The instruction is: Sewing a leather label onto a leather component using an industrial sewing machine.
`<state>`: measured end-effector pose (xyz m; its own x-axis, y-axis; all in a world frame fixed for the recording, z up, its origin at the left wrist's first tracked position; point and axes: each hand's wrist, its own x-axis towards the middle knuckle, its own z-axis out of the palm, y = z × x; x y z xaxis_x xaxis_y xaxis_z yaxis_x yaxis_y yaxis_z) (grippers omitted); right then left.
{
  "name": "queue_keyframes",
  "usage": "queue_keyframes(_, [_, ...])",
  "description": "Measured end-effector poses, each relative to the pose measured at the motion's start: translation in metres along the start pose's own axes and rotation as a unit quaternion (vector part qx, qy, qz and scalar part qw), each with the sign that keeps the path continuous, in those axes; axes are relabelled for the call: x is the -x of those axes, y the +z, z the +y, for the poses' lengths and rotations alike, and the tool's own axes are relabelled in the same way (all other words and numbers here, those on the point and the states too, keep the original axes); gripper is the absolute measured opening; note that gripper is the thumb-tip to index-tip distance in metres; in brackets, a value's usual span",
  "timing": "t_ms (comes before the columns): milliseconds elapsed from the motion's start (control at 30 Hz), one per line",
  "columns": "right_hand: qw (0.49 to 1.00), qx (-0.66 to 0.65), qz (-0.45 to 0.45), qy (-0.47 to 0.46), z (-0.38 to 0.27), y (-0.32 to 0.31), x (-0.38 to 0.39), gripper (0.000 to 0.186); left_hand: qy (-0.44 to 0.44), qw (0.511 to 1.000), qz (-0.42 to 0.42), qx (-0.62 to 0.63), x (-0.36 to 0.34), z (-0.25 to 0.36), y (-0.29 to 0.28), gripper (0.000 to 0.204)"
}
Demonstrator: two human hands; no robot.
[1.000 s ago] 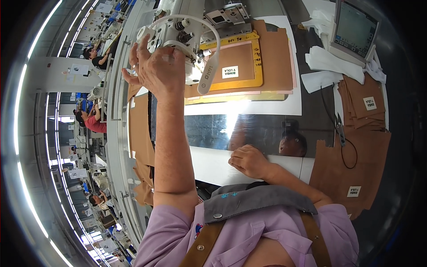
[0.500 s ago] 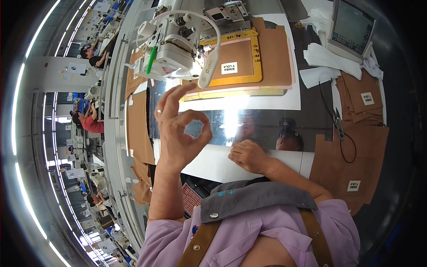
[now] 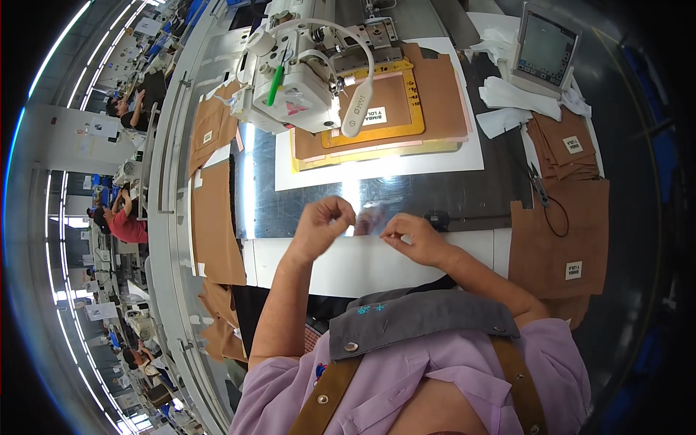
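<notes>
Above the front part of the dark metal worktop point(image 3: 283, 210), my left hand point(image 3: 319, 228) is raised with thumb and forefinger pinched. Facing it, a short gap away, my right hand point(image 3: 417, 241) has its fingertips pressed together too. Whatever the fingers hold, if anything, is too fine to see. Beyond them stands a white sewing machine point(image 3: 290, 94) with a lamp on a bent arm point(image 3: 357, 109). Beside and under its head, a yellow clamp frame point(image 3: 377, 138) lies over a brown panel point(image 3: 444, 87) bearing a white label point(image 3: 374, 116). Neither hand touches these.
Brown panels point(image 3: 217, 225) are laid along the left. At the right lie a stack of small brown pieces point(image 3: 569, 148), thread snips point(image 3: 539, 185) on a black cord and a larger brown panel point(image 3: 562, 232). White cloths point(image 3: 518, 98) sit beside a control screen point(image 3: 547, 51). Several people work far left.
My left hand has come down and right from beside the machine head, nearer my right hand. The right hand has lifted slightly, now pinching. The whole view has shifted a little.
</notes>
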<state>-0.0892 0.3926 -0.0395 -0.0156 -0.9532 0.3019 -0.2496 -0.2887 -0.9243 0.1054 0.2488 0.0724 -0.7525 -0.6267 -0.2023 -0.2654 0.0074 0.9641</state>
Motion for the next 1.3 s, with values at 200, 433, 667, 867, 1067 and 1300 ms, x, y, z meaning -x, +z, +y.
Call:
queue_keyframes(200, [0.959, -0.235, 0.048, 0.152, -0.036, -0.017, -0.074, 0.03, -0.235, 0.96, -0.136, 0.062, 0.098, -0.074, 0.022, 0.001])
queue_keyframes(433, [0.802, -0.587, 0.003, 0.113, -0.029, 0.013, -0.153, 0.028, -0.213, 0.961, -0.034, -0.174, 0.114, -0.107, -0.012, 0.008])
queue_keyframes(667, [0.762, -0.63, 0.14, 0.05, 0.04, 0.015, -0.187, 0.016, -0.143, 0.96, -0.055, -0.236, 0.103, -0.092, -0.032, 0.017])
queue_keyframes(867, [0.773, -0.615, 0.137, 0.071, 0.076, 0.003, -0.217, 0.019, 0.063, 0.891, 0.01, -0.449, 0.048, 0.061, -0.045, 0.042])
queue_keyframes(1067, [0.789, -0.554, 0.245, 0.105, 0.058, -0.002, -0.238, 0.011, 0.422, 0.533, 0.119, -0.724, -0.048, 0.194, -0.036, 0.019])
queue_keyframes(1300, [0.793, -0.548, 0.253, 0.084, 0.056, -0.004, -0.251, 0.014, 0.438, 0.324, 0.032, -0.838, -0.166, 0.199, -0.024, 0.02])
